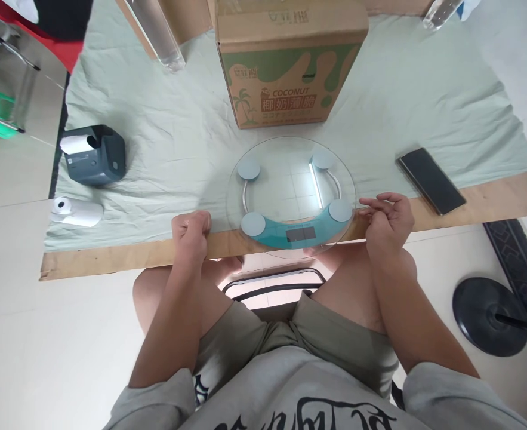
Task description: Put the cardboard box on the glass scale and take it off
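A round glass bathroom scale [281,191] with a blue-green band and a dark display lies at the table's front edge, its near rim jutting over. My left hand [191,233] rests as a fist on the wooden edge, left of the scale and apart from it. On the other side, my right hand [387,220] lies on the edge close to the scale's rim. Its fingers are loosely bent and spread, with nothing seen in them. Behind the scale stands a cardboard box [285,89] printed with COCONUT. A black smartphone [431,181] lies right of my right hand.
A dark label printer [95,156] and a white paper roll [77,212] sit at the left on the pale green cloth [169,149]. Clear plastic containers stand at the back, one [156,33] left of the box, another [440,13] at the right.
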Action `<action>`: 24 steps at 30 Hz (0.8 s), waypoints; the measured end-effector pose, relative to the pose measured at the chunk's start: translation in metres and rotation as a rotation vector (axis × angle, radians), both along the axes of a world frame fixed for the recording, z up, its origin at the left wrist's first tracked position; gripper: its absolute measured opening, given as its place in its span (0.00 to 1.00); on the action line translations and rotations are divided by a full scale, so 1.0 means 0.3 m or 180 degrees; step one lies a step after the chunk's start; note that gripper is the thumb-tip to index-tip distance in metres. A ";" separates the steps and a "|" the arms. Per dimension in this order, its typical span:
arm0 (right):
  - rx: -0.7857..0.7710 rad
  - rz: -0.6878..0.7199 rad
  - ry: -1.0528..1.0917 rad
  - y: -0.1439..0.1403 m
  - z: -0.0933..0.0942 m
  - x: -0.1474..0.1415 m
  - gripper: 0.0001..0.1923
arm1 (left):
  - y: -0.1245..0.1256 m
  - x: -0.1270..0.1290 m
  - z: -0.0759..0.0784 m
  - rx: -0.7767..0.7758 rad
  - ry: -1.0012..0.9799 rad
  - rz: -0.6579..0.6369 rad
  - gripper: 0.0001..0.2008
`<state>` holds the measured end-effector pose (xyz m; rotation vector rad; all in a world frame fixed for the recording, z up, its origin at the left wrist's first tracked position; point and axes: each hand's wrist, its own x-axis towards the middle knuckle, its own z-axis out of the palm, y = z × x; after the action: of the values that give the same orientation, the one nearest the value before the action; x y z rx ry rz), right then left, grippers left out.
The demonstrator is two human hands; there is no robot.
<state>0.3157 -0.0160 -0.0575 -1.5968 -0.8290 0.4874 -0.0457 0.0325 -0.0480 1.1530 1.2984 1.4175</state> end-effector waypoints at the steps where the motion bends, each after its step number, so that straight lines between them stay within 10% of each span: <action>1: 0.0041 -0.0002 0.0022 0.001 0.003 -0.002 0.13 | 0.002 -0.001 -0.003 -0.0013 0.0043 -0.0007 0.25; 6: 0.0219 -0.0055 0.0212 0.004 0.018 -0.011 0.06 | 0.008 -0.010 -0.019 -0.0067 0.0277 -0.0052 0.23; 16: 0.0101 0.0067 -0.0243 0.012 0.007 0.013 0.24 | 0.007 -0.011 -0.025 0.0003 0.0502 -0.0149 0.24; 24: 0.0280 -0.0118 0.0341 0.018 0.083 0.038 0.27 | 0.042 -0.030 0.057 0.0142 0.0796 -0.0254 0.22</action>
<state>0.3271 -0.0105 -0.0325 -1.4897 -0.7293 0.4990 -0.0547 0.0452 -0.0308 1.4322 1.3803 1.2802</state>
